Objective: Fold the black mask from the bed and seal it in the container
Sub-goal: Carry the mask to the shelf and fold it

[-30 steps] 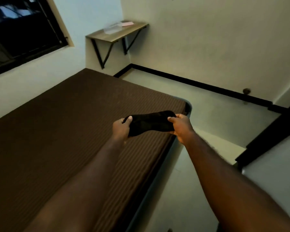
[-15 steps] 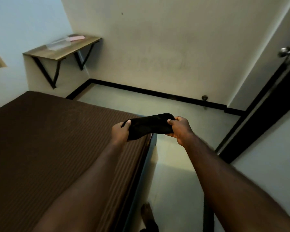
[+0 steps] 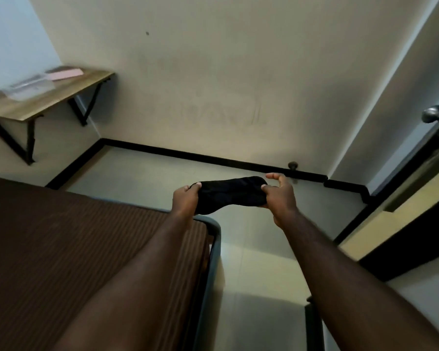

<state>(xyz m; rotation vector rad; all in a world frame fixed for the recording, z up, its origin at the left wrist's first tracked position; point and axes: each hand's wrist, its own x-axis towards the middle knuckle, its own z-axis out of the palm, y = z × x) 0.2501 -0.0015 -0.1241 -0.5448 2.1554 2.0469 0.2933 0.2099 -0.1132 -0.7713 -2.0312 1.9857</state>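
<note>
The black mask (image 3: 230,193) is stretched in the air between my two hands, past the foot corner of the bed (image 3: 61,249). My left hand (image 3: 185,200) pinches its left end. My right hand (image 3: 280,196) grips the right end with thumb and fingers, the upper fingers loosely curled above it. A clear plastic container (image 3: 28,86) lies on the wall shelf (image 3: 61,95) at far left, with a pink lid-like piece (image 3: 66,73) just behind it.
The brown striped mattress has a dark metal frame edge (image 3: 213,249) right under my left forearm. Pale floor lies ahead, with a black skirting and a door stop (image 3: 292,165). A dark door with a round knob (image 3: 433,115) stands at the right.
The view has swung right and away from the bed: the window is gone, the shelf has slid to the far left, the door has come in. Both hands still hold the mask.
</note>
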